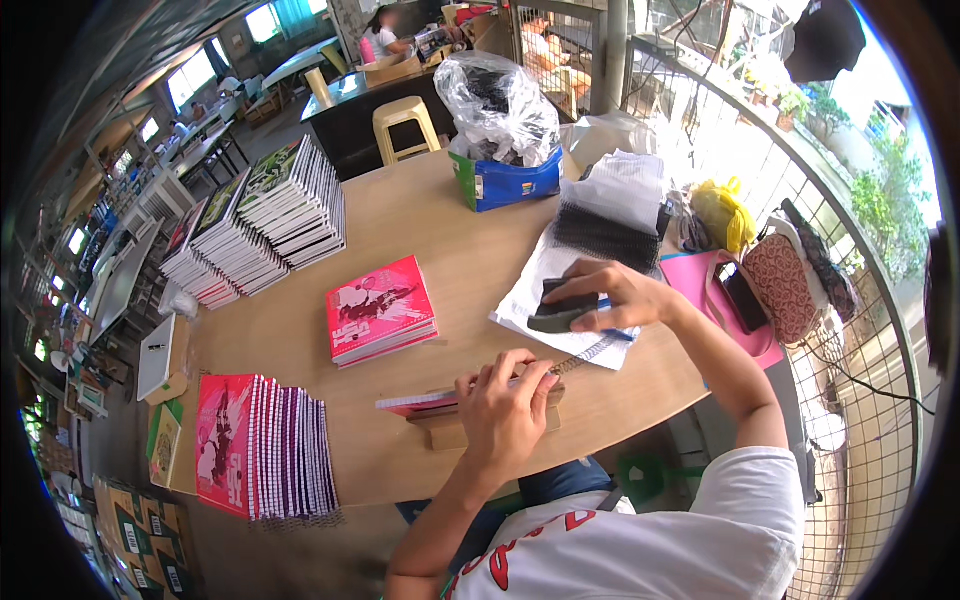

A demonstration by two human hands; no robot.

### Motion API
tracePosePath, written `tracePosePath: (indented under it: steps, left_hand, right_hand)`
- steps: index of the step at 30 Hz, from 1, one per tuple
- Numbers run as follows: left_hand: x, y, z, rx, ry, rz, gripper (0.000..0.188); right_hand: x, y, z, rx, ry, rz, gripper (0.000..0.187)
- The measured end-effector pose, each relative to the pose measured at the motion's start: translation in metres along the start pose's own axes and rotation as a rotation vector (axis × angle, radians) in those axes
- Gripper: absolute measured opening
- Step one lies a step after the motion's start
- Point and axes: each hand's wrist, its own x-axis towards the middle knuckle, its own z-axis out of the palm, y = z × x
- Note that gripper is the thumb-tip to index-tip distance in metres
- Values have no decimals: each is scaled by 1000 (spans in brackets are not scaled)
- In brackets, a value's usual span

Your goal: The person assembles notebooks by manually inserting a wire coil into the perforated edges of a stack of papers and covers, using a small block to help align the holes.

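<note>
My left hand (503, 408) is closed over a thin notebook with a pink cover (425, 400), standing on edge in a small brown wooden or cardboard stand (450, 437). A dark wire coil (598, 348) sticks out to the right from beside my left fingers. My right hand (622, 292) curls its fingers around a dark grey-green block (563, 312), just above white paper (530, 295); its exact kind is unclear. Beyond the left hand lies a short pile of pink notebooks (378, 305). At the near left, several coil-bound pink notebooks (262, 445) lean in a row.
Tall stacks of books (290, 215) fill the table's far left. A blue box with a clear plastic bag (510, 180) stands at the back, left of black wire coils on paper (605, 230). A pink folder (715, 300), phone (742, 298) and patterned pouch (780, 275) lie right, beside a wire grille.
</note>
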Motion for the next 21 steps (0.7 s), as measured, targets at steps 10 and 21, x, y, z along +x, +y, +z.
tracePosePath:
  steps: [10,21]
  left_hand:
    - [10,7,-1,-90,-59,9,12]
    - [10,8,-11,-31,67,23,20]
  right_hand:
    - [-37,2,20,-22,148,-28,59]
    - [-25,-1,10,196,-125,10,55]
